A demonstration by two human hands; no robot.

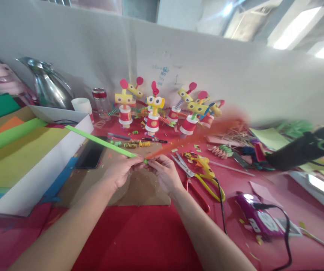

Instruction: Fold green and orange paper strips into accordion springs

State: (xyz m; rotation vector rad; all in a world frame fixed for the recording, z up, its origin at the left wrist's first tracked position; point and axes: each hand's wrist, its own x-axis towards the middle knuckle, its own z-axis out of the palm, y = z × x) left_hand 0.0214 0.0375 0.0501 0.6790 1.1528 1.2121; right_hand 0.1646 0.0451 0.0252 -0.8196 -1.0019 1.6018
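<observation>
My left hand (121, 172) pinches the near end of a long green paper strip (100, 142) that runs up and to the left. My right hand (164, 174) pinches the end of an orange-red paper strip (196, 137), blurred by motion, that runs up and to the right. The two strip ends meet between my fingertips above a piece of brown cardboard (139, 190) on the red table (139, 237).
Several paper-cup figures (153, 113) stand by the back wall. Scissors (191, 178), a yellow glue gun (204, 165), a phone (90, 156), a purple device (259, 218) with a cable, a box of coloured paper sheets (23, 154), a metal kettle (49, 84).
</observation>
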